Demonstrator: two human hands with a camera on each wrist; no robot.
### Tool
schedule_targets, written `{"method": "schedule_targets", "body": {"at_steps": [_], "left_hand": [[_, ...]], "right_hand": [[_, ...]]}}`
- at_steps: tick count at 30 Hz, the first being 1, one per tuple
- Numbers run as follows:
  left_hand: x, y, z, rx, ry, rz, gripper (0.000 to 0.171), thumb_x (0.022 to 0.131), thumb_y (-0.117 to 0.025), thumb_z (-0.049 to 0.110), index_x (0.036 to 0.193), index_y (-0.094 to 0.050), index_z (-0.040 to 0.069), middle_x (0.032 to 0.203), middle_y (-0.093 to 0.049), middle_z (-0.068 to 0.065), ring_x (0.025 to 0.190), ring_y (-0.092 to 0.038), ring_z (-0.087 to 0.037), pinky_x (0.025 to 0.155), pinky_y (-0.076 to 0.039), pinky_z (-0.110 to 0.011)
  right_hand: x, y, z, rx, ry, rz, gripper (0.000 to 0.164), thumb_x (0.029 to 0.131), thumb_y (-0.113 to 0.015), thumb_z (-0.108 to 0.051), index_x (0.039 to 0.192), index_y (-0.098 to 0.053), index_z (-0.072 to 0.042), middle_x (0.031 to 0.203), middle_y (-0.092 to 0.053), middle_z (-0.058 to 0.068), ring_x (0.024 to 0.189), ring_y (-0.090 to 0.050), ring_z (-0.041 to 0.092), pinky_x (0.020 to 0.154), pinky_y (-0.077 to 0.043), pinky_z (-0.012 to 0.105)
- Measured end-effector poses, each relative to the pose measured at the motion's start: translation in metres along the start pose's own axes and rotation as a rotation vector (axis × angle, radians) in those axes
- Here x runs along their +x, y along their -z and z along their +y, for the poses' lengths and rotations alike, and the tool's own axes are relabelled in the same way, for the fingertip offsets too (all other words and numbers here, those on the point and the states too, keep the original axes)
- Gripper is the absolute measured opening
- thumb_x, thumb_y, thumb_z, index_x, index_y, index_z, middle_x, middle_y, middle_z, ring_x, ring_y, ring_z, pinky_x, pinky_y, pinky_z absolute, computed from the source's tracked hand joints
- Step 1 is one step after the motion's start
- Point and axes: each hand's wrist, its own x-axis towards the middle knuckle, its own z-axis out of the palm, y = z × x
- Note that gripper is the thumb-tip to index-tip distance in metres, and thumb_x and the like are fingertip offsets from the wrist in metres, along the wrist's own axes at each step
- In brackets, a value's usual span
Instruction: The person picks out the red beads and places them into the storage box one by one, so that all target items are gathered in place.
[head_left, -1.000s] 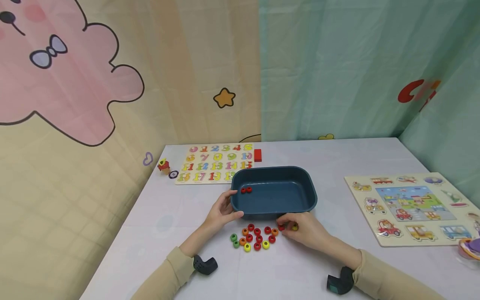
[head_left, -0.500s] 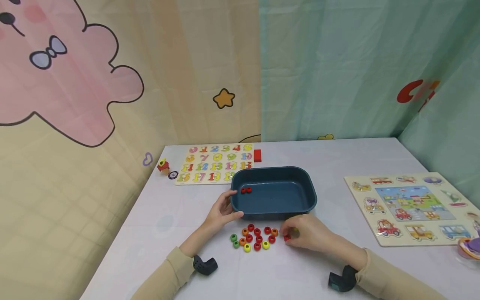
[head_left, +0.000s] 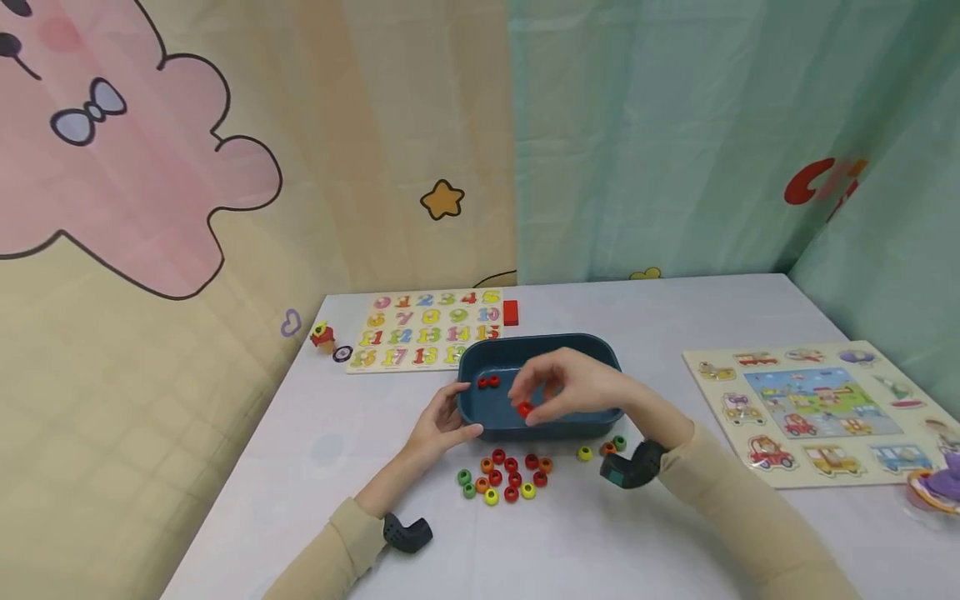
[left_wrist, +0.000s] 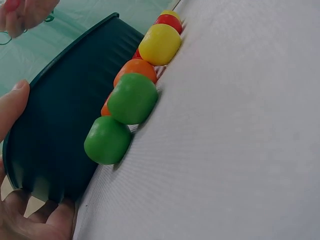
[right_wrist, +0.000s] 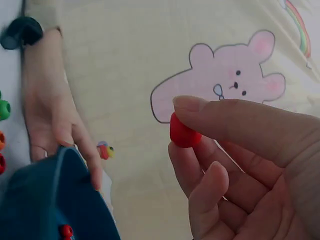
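Observation:
With thumb and fingers, my right hand (head_left: 570, 385) pinches a red bead (right_wrist: 183, 134) above a dark blue basin (head_left: 517, 433). My left hand (head_left: 441, 423) grips the basin's left end; the left wrist view shows its thumb (left_wrist: 15, 106) at the rim and other fingers against the wall. Two red beads (head_left: 488, 382) lie inside the basin, at its left. In front of it is a loose group of red beads (head_left: 511, 493), orange beads (head_left: 482, 484), yellow beads (head_left: 528, 490) and green beads (left_wrist: 132, 98). My right forearm hides part of the basin's right side.
A yellow bead (head_left: 585, 453), an orange bead (head_left: 608, 448) and a green bead (head_left: 619, 442) lie near the basin's front right. Behind stand a number puzzle board (head_left: 412, 331), a red block (head_left: 511, 312) and a small toy (head_left: 322, 337). A vehicle puzzle board (head_left: 765, 429) lies right.
My right hand has lifted a red bead from the table and carried it up and left over the basin, uncovering beads at the right. My left hand keeps its grip.

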Motion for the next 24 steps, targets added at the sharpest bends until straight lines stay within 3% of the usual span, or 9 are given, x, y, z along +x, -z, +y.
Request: {"method": "schedule_targets", "body": {"at_steps": [6,9,13,18,24], "left_hand": [[-0.002,-0.001,-0.006,0.005,-0.015,-0.003,0.068,0.077,-0.07,0.015,0.133,-0.032,0.01,0.142,-0.028,-0.011,0.128,-0.029,-0.025,0.099,-0.032,-0.031],[-0.003,-0.002,-0.006,0.009,-0.021,-0.002,0.07,0.077,-0.07,0.016,0.134,-0.031,0.007,0.142,-0.027,-0.013,0.128,-0.029,-0.027,0.098,-0.033,-0.031],[-0.003,-0.003,-0.006,0.019,-0.018,0.008,0.069,0.077,-0.071,0.017,0.134,-0.032,0.009,0.142,-0.027,-0.01,0.127,-0.03,-0.025,0.098,-0.033,-0.03],[-0.003,-0.002,-0.003,0.02,-0.012,-0.004,0.069,0.078,-0.069,0.013,0.135,-0.031,0.008,0.143,-0.025,-0.009,0.128,-0.029,-0.023,0.1,-0.031,-0.031],[-0.005,-0.003,0.011,0.017,-0.017,-0.019,0.068,0.079,-0.067,0.008,0.135,-0.028,0.003,0.144,-0.022,-0.015,0.129,-0.026,-0.028,0.101,-0.029,-0.035]], "right_hand": [[0.045,0.019,0.025,0.156,-0.095,0.096,0.038,0.075,-0.072,-0.013,0.108,-0.059,0.001,0.1,-0.062,0.011,0.089,-0.059,0.022,0.074,-0.052,0.034],[0.06,0.021,0.043,0.222,-0.125,0.132,0.043,0.075,-0.072,-0.011,0.111,-0.056,0.005,0.104,-0.06,0.02,0.09,-0.06,0.023,0.078,-0.051,0.034],[0.073,0.02,0.068,0.245,-0.183,0.172,0.042,0.075,-0.071,-0.009,0.112,-0.056,0.005,0.105,-0.061,0.02,0.09,-0.061,0.022,0.081,-0.05,0.032],[0.082,0.017,0.094,0.188,-0.269,0.168,0.035,0.074,-0.071,-0.005,0.106,-0.059,0.002,0.096,-0.065,0.013,0.086,-0.062,0.019,0.078,-0.051,0.032],[0.09,0.01,0.108,-0.031,-0.3,0.09,0.028,0.073,-0.071,-0.003,0.101,-0.063,-0.004,0.089,-0.066,0.004,0.081,-0.061,0.015,0.075,-0.051,0.028]]}}
